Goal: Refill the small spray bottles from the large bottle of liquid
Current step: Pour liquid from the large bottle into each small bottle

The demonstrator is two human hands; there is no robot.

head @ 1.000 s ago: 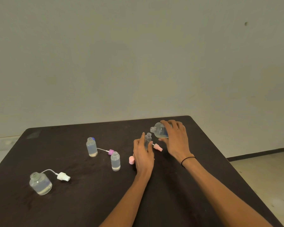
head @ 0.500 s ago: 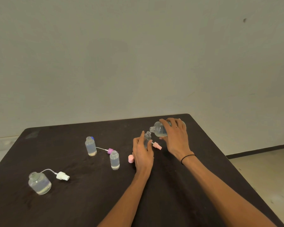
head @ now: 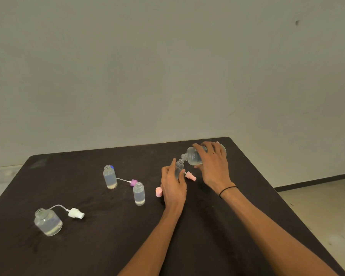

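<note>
On dark table (head: 237,226), clear large bottle (head: 193,156) tilted

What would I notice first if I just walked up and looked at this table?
Probably the pouring at the far right of the dark table: the right hand tips the large bottle so its mouth meets the small spray bottle, which the left hand holds upright. Next you'd spot two open little bottles mid-table and a rounder open bottle near the left edge, its white sprayer lying beside it.

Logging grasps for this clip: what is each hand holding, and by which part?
The left hand grips the small clear spray bottle round its body. The right hand holds the large clear bottle of liquid, tipped, round its body.
</note>
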